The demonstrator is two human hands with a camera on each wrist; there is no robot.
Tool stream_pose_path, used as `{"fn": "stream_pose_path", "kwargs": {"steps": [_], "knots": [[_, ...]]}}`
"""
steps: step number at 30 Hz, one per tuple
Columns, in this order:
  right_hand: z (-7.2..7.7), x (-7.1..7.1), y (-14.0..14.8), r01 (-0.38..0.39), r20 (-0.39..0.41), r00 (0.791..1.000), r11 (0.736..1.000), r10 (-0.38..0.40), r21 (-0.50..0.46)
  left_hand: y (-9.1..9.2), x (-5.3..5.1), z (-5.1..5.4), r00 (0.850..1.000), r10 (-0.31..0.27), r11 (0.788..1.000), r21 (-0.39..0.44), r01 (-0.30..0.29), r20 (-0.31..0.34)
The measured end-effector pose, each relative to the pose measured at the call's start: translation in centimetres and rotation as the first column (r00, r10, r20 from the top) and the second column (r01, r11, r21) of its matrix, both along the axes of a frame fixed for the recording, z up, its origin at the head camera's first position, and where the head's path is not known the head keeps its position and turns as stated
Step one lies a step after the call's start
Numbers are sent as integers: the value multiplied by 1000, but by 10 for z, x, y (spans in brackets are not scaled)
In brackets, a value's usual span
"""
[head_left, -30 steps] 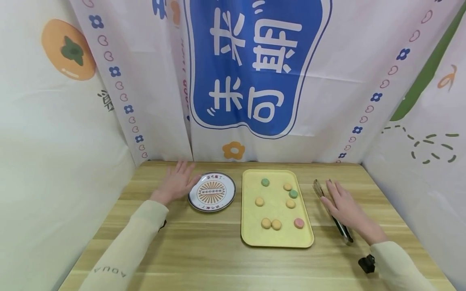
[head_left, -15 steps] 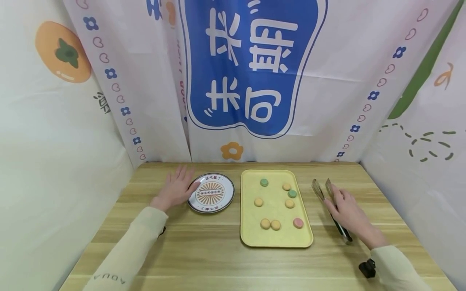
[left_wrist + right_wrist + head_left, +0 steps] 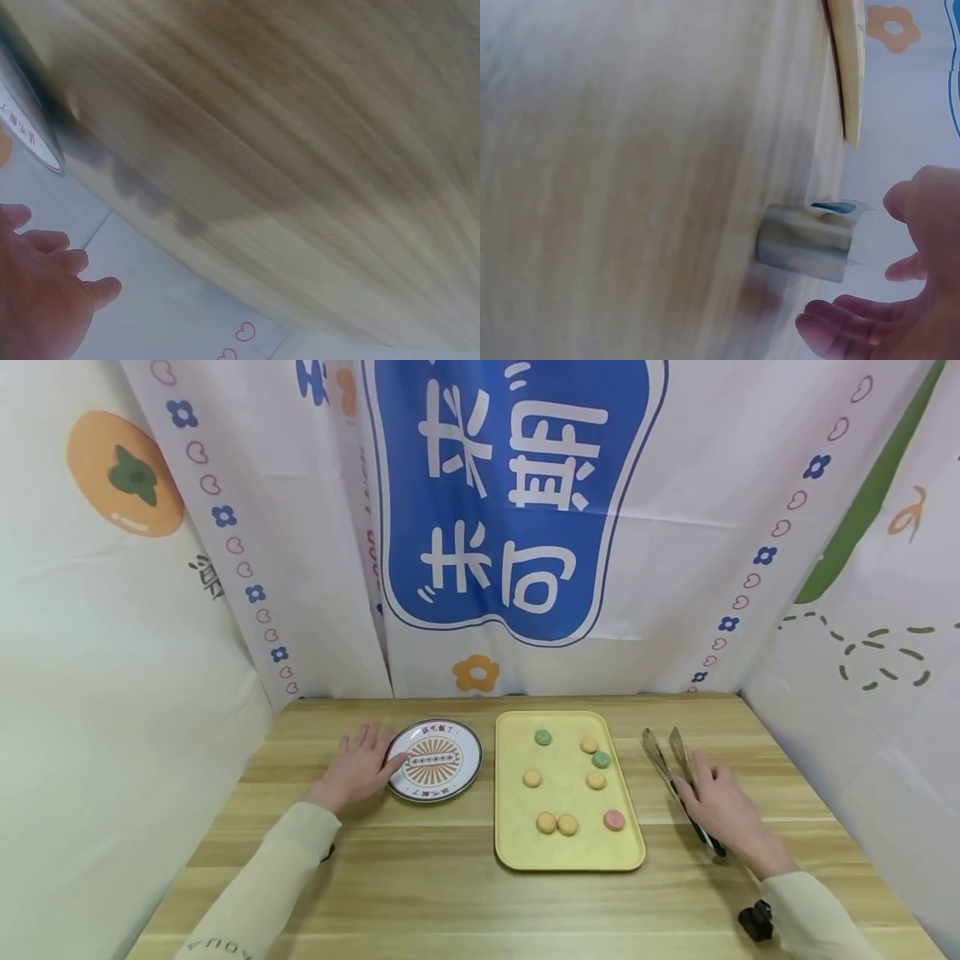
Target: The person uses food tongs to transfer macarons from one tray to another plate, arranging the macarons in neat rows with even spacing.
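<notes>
In the head view the left hand (image 3: 356, 769) is spread with relaxed fingers at the left rim of a round white plate (image 3: 433, 761), its thumb over the rim. A pair of metal tongs (image 3: 677, 768) with dark handles lies at the right, its tips apart. Over the handles is the right hand (image 3: 723, 806), fingers loosely bent; contact is unclear. The right wrist view shows that hand (image 3: 900, 277) beside the metal end of the tongs (image 3: 806, 241), not closed round it. In the left wrist view the hand (image 3: 52, 285) is near the plate's edge (image 3: 30, 131).
Between plate and tongs lies a yellow tray (image 3: 568, 852) with several small round pieces: beige, green (image 3: 543, 737) and one pink (image 3: 614, 820). Printed cloth (image 3: 675, 610) hangs behind the wooden table (image 3: 420, 893) and at both sides.
The right hand has moved slightly back toward the person along the tongs, uncovering more of their tips. The left hand has lowered slightly beside the plate. The head view has shifted a little.
</notes>
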State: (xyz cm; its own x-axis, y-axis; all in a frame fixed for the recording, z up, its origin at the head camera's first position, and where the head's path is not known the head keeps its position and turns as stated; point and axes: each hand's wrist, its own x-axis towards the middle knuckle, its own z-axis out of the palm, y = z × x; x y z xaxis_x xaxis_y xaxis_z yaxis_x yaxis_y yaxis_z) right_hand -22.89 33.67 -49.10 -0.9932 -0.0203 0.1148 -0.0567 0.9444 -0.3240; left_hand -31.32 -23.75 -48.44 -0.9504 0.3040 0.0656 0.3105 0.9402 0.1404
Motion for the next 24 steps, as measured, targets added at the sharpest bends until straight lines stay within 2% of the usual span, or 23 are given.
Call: {"fn": "stream_pose_path", "kwargs": {"steps": [7, 11, 24], "knots": [[-8, -4, 3, 8, 34, 999, 1000, -8, 20, -4, 2, -10, 1000, -16, 999, -32, 15, -14], [-8, -6, 3, 8, 37, 999, 999, -9, 31, -6, 3, -14, 1000, -14, 999, -34, 14, -21], [-6, -4, 0, 5, 106, 994, 999, -11, 50, -9, 7, -16, 999, -27, 999, -48, 25, -23]]}}
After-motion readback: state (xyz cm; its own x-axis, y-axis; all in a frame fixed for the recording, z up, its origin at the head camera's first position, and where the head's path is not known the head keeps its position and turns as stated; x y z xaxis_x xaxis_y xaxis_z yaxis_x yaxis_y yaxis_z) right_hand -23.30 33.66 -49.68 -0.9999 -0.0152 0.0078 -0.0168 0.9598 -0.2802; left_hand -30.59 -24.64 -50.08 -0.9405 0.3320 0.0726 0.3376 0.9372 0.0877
